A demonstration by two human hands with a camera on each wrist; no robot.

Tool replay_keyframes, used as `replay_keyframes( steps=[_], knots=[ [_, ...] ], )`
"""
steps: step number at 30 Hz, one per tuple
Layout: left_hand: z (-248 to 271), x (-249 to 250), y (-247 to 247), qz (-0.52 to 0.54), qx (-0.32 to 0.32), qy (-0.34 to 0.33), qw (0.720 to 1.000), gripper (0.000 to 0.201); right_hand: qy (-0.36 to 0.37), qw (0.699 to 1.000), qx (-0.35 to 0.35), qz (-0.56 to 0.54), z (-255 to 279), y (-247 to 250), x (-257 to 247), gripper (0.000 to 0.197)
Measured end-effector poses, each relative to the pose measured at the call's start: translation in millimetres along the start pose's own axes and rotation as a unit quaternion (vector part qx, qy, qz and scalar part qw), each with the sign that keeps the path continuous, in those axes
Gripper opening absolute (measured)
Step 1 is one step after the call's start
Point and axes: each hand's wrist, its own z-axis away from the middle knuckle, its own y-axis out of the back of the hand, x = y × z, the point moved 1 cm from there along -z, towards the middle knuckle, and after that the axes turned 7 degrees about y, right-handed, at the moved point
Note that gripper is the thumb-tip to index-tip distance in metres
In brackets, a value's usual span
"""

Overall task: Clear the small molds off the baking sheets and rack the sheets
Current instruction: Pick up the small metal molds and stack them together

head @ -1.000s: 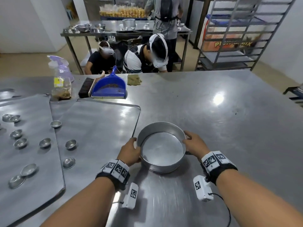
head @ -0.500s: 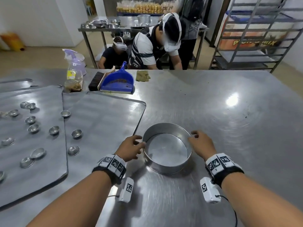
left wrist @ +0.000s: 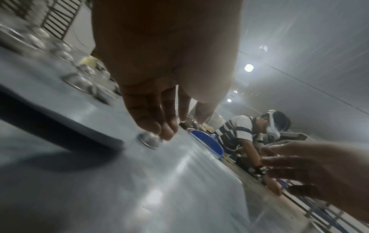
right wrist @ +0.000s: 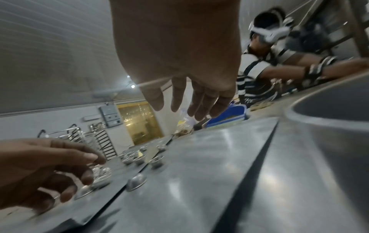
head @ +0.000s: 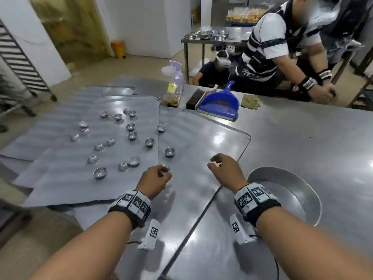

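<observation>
The step in hand is the clearing of the small molds, and it looks barely begun. The left hand (head: 154,181) reaches down at lower centre of the head view, its fingers (left wrist: 151,124) curled together and just touching the nearest small mold (left wrist: 148,140), which sits on the near baking sheet (head: 201,142); whether they already pinch it I cannot tell. The right hand (head: 226,171) hovers over the same sheet with fingers (right wrist: 201,100) loosely apart, holding nothing. The round cake pan (head: 286,197) sits at lower right on the steel surface (head: 302,142), apparently the place to collect them. Many more molds (head: 121,142) lie scattered on the left sheet (head: 60,168). Next, I judge, the left fingers need to close on the mold's rim and carry it right to the pan; thin metal may slip.
</observation>
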Motion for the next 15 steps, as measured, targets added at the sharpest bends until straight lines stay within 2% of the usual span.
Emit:
replay_keyframes(
  steps=[3, 7, 11, 15],
  knots=[
    [-8.7, -31.4, 46.7, -0.026, 0.038, 0.019, 0.999, 0.022, 0.014, 0.998, -0.056, -0.008, -15.5, -48.6, -34.9, 0.035],
    [-27.1, -64.9, 99.7, -0.075, 0.058, 0.029, 0.995, 0.036, 0.011, 0.995, -0.096, -0.005, -33.7, -101.3, -68.6, 0.043],
    [-57.2, -81.0, 130.6, -0.137, 0.047, 0.006, 0.989, 0.043, -0.005, 0.994, -0.109, 0.007, -55.3, -145.3, -89.3, 0.049],
    [-94.4, -84.6, 136.2, -0.201, 0.005, -0.025, 0.979, 0.062, -0.028, 0.991, -0.122, 0.045, -72.6, -171.7, -89.1, 0.049]
  ],
)
